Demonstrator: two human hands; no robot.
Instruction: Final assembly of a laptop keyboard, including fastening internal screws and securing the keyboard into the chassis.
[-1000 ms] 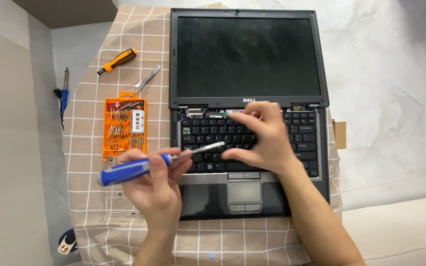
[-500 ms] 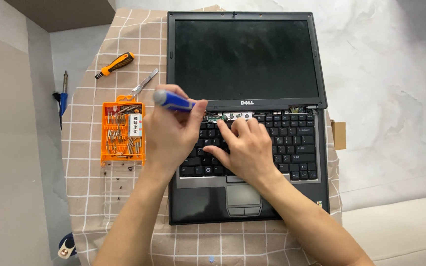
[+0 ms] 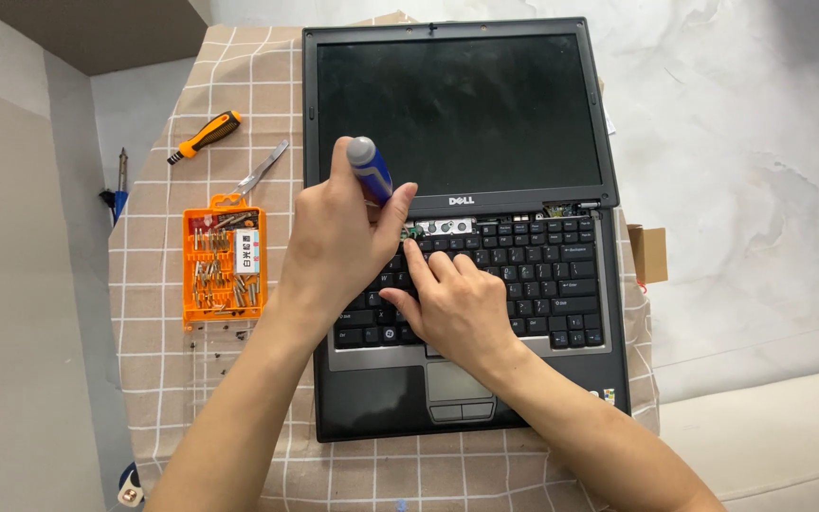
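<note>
orange bit case, orange-handled screwdriver, checked cloth

— Setting, by type?

— Small electronics repair bench, home or hobby grade. Evidence: black laptop lying open on a beige checked cloth, the strip above its keyboard removed.

— Tools present?

— Orange bit case lying open, loose screws beside it; orange-handled screwdriver; metal pry tool; blue-handled tool off the cloth's edge; blue-handled screwdriver in use.

— Surroundings?

— Pale marbled surface to the right, small cardboard box at the laptop's side.
</note>
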